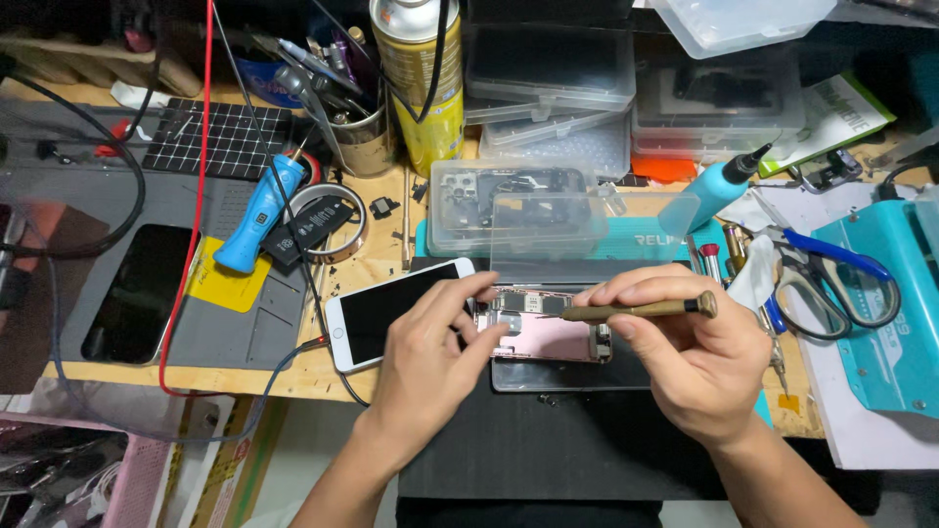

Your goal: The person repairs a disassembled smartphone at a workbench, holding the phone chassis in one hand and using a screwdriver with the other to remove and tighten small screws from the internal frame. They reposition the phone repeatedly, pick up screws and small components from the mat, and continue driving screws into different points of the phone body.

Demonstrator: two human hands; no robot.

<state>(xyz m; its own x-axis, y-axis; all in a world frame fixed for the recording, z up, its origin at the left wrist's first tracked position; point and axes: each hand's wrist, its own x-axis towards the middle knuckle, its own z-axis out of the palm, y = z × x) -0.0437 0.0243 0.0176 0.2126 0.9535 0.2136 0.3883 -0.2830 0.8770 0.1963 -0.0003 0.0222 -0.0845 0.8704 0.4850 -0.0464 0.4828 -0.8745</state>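
Left hand (430,357): fingers curled, fingertips pressing on the opened phone (543,337), gripping nothing.
Right hand (685,357): closed around a screwdriver (636,310), held level, tip over the phone's circuit board.
Opened phone: on a dark mat (567,376) at the bench front.
Surroundings: white phone (381,313) just left; scissors (831,279) right; clear boxes (518,210) behind.

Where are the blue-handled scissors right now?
The scissors lie at the right of the head view, beside the teal machine and just right of the right hand holding the screwdriver.
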